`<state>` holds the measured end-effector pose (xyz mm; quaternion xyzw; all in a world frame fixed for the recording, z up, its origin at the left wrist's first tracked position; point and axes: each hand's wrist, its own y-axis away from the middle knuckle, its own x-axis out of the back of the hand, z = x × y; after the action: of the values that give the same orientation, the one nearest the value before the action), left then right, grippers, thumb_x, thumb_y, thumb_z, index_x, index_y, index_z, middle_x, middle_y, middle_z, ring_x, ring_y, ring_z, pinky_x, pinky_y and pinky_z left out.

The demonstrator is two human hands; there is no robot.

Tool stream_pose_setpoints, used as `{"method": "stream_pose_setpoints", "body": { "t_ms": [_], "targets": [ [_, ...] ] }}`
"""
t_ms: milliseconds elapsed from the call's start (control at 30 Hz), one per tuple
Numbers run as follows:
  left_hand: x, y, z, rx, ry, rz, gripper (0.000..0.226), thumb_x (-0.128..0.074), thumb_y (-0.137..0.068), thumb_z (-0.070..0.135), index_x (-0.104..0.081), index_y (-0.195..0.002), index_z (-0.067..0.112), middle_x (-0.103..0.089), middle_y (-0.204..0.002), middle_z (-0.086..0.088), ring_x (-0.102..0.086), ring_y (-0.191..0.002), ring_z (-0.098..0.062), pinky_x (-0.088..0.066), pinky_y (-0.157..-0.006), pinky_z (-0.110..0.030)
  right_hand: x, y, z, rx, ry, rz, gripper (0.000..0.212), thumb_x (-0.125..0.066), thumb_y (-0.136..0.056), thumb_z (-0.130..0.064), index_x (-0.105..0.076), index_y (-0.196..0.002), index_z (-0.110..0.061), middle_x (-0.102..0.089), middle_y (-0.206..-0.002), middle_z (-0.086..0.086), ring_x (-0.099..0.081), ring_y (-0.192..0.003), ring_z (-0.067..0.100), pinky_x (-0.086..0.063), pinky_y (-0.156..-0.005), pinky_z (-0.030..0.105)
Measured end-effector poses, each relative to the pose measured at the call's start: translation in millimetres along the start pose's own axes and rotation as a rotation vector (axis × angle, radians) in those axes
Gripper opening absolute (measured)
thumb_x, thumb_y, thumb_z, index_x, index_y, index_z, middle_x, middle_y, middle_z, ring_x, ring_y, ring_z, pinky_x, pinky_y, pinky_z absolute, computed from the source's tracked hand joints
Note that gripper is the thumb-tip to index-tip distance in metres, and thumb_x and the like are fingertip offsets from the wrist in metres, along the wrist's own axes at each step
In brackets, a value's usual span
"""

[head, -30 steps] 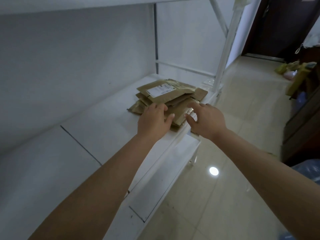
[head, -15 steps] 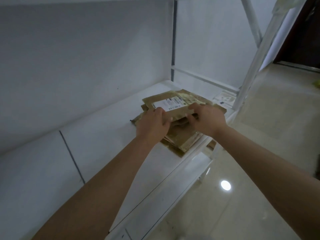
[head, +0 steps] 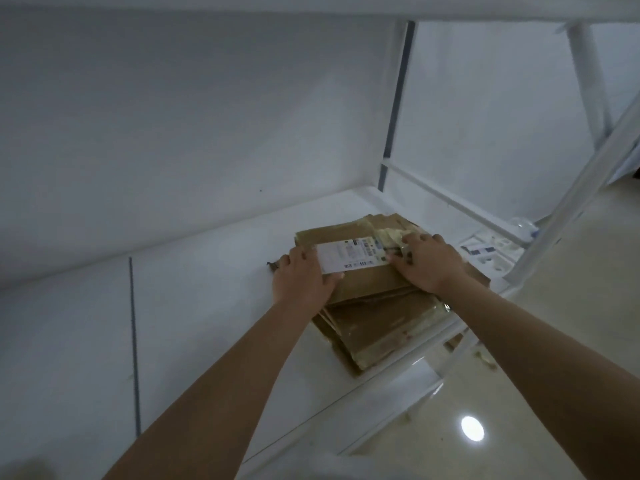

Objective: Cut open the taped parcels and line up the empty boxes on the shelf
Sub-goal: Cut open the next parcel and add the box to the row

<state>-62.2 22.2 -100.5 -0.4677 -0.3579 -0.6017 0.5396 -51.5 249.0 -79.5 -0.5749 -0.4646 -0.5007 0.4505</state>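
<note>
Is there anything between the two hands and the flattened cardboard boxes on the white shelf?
Nothing visible. The left hand and the right hand both rest directly on the top flattened box of the stack, beside its white label, on the shelf.

A white wall (head: 180, 126) backs the white shelf (head: 194, 306); right of the shelf, glossy beige floor (head: 554, 393) reflects a round light (head: 472, 428).
</note>
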Motion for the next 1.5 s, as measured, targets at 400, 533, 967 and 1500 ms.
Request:
{"method": "stream_pose_setpoints", "body": {
  "t_ms": [400,533,967,1500],
  "targets": [
    [-7,-8,5,0.054,0.123,-0.084,0.07,-0.051,-0.093,0.057,-0.034,-0.145,0.013,-0.051,-0.135,-0.011,-0.051,-0.122,-0.029,-0.05,-0.094,-0.04,-9,-15,9,-0.1,-0.243,0.045,0.077,-0.048,-0.085,-0.072,-0.045,-0.132,-0.011,-0.056,-0.129,0.018,-0.051,-0.119,0.038,-0.044,-0.097,0.046],
    [14,-4,13,0.05,0.21,0.031,0.075,-0.053,-0.092,0.056,-0.027,-0.149,0.015,-0.051,-0.133,-0.014,-0.05,-0.123,-0.033,-0.048,-0.099,-0.046,19,-15,7,-0.105,-0.346,0.124,0.077,-0.055,-0.085,-0.067,-0.04,-0.136,-0.01,-0.051,-0.131,0.016,-0.054,-0.116,0.037,-0.046,-0.095,0.046],
    [95,15,-2,-0.091,0.51,0.243,0.065,-0.067,-0.09,0.037,-0.038,-0.139,0.007,-0.043,-0.13,-0.015,-0.052,-0.113,-0.026,-0.038,-0.085,-0.022,66,42,-30,-0.189,-0.44,0.257,0.077,-0.055,-0.083,-0.07,-0.046,-0.131,-0.009,-0.052,-0.126,0.015,-0.057,-0.111,0.036,-0.049,-0.087,0.044],
    [109,145,-135,-0.092,0.711,0.107,0.077,-0.072,-0.087,0.028,-0.027,-0.149,0.019,-0.06,-0.121,0.001,-0.062,-0.108,-0.021,-0.048,-0.088,-0.029,11,219,-159,-0.297,-0.766,0.294,0.107,-0.06,-0.058,-0.086,-0.039,-0.141,-0.022,-0.053,-0.135,0.0,-0.054,-0.122,0.02,-0.05,-0.098,0.048]
  ]
}}
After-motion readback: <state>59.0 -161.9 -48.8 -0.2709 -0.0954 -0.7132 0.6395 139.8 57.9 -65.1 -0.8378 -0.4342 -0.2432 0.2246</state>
